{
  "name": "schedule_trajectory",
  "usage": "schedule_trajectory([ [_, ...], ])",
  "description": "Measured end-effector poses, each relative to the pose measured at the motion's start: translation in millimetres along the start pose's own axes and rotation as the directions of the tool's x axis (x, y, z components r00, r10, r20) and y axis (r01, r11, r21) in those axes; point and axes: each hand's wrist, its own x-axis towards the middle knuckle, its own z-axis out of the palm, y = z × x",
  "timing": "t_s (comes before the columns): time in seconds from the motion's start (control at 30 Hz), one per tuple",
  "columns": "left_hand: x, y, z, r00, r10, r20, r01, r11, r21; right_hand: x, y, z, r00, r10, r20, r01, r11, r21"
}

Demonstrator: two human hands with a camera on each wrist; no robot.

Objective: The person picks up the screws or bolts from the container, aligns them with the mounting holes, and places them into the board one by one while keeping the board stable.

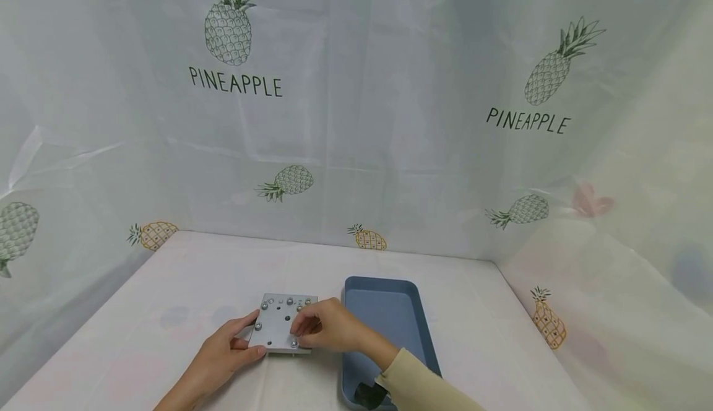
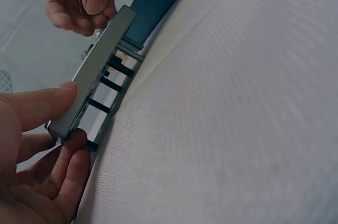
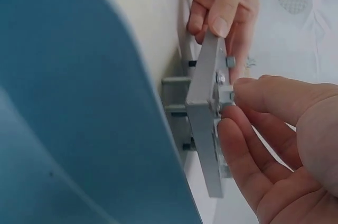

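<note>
A square silver metal plate (image 1: 274,323) is raised off the white cloth, with several bolts in its top face and their shanks (image 2: 109,83) sticking out underneath. My left hand (image 1: 220,355) grips its left edge, thumb on the near corner and fingers at the side and below. Over the plate's right part, my right hand (image 1: 334,327) pinches a silver bolt (image 3: 226,94) by its head between thumb and curled fingers. Another bolt (image 3: 231,62) stands farther along the same face. Dark holes (image 1: 287,318) show between the bolt heads.
Right of the plate lies a blue tray (image 1: 384,306), partly under my right forearm. A dark object (image 1: 370,395) shows by the sleeve over its near end. White cloth (image 1: 223,262) covers the table, and a pineapple-print curtain (image 1: 390,120) hangs behind and at the sides.
</note>
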Motion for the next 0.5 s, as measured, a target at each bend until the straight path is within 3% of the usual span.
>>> schedule_trajectory([
  [0.27,0.8,0.8,-0.8,1.0,-0.012,-0.004,0.012,1.0,0.02,-18.8,1,-24,0.996,0.062,-0.059,-0.06,0.998,0.033],
  [0.5,-2.7,0.5,-6.4,1.0,-0.014,0.006,0.013,0.999,0.036,-48.4,8,-60,0.986,0.085,-0.146,-0.091,0.995,-0.038],
])
